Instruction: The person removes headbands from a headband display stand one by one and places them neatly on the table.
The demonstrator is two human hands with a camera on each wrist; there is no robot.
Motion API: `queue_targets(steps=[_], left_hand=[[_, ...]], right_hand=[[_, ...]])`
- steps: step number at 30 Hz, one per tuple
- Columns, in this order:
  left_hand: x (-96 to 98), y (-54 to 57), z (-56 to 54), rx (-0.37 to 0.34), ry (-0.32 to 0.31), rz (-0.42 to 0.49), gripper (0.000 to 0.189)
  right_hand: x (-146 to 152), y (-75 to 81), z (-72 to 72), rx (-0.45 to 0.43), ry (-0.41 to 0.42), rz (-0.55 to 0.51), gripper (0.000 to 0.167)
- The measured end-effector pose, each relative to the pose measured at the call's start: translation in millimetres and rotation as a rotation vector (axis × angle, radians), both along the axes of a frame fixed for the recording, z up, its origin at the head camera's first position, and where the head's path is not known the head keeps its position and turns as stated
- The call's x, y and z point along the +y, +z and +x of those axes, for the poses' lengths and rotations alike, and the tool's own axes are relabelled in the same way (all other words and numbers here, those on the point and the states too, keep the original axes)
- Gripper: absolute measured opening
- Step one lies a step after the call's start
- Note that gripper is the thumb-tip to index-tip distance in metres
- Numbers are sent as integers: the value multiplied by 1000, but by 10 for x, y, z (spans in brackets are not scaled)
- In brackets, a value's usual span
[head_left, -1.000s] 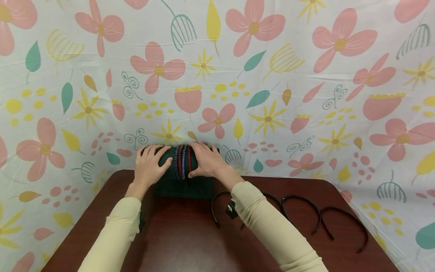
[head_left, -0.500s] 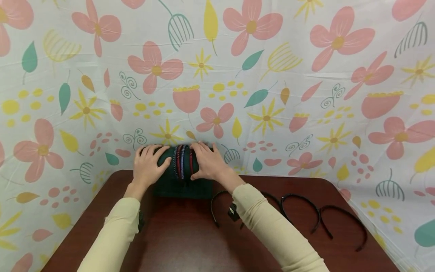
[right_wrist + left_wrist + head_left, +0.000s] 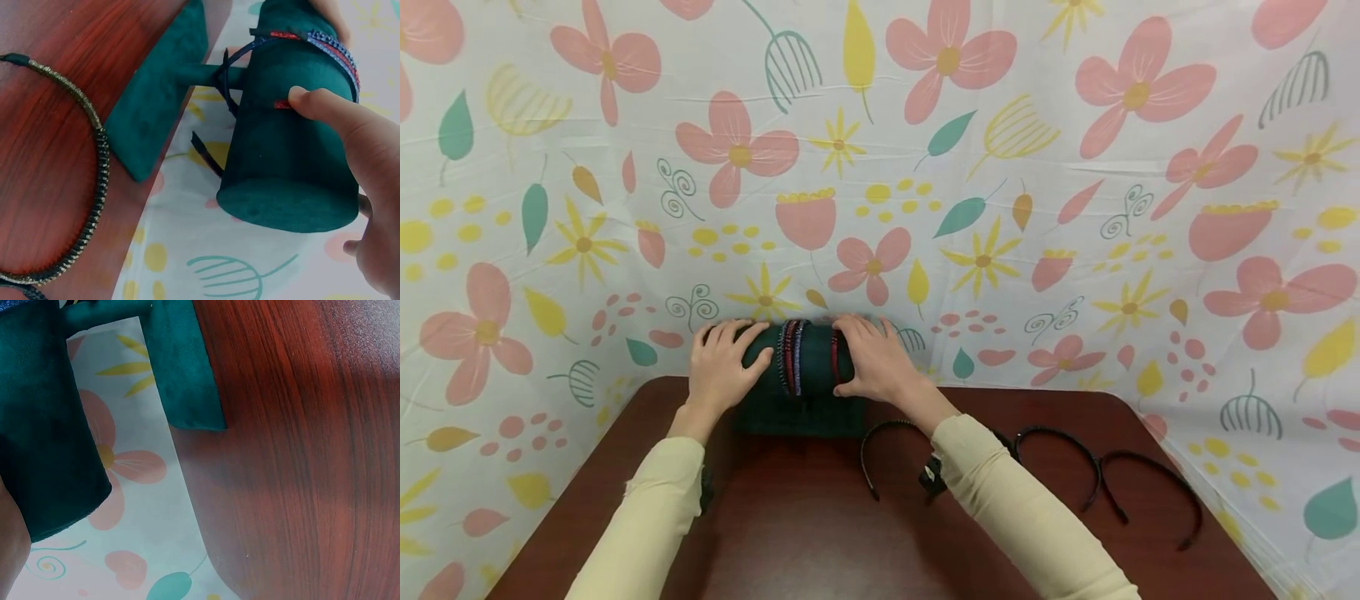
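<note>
A dark green velvet roll stand (image 3: 817, 358) stands at the back of the table, its roll lying sideways above a flat base (image 3: 801, 422). Several blue and red headbands (image 3: 791, 358) are looped over the middle of the roll. My left hand (image 3: 721, 367) holds the roll's left end, fingers over the top and thumb in front. At the right, my right hand (image 3: 880, 367) pinches a red headband (image 3: 281, 104) on the roll, its thumb pressing the band in the right wrist view. This band sits apart from the others, and its loose end hangs below the roll.
Black headbands lie on the brown table (image 3: 820, 525) to the right, among them a gold-and-black headband (image 3: 100, 169) nearest the stand and a dark headband (image 3: 1197, 500) furthest right. A flowered cloth (image 3: 872, 125) hangs right behind the stand.
My right hand has slid the red headband to the right along the roll, widening the gap from the other headbands. The left hand keeps its hold on the roll's left end.
</note>
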State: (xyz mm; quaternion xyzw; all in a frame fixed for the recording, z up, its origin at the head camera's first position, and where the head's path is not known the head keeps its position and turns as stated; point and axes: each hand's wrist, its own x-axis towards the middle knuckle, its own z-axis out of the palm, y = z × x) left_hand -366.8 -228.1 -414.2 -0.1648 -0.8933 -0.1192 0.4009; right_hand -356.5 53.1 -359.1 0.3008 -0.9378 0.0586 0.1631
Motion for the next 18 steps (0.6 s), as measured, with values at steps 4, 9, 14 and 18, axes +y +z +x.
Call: queue_targets(steps=[4, 9, 14, 18], left_hand=[[-4, -5, -5, 1, 3, 0, 49], [-2, -6, -6, -4, 0, -3, 49], [-13, -13, -14, -3, 3, 0, 49], [-13, -12, -17, 8, 3, -6, 49]], right_hand=[[68, -18, 8, 15, 5, -31, 103], [180, -48, 16, 60, -13, -49, 102], [297, -89, 38, 67, -15, -98, 102], [380, -97, 61, 77, -17, -126, 102]])
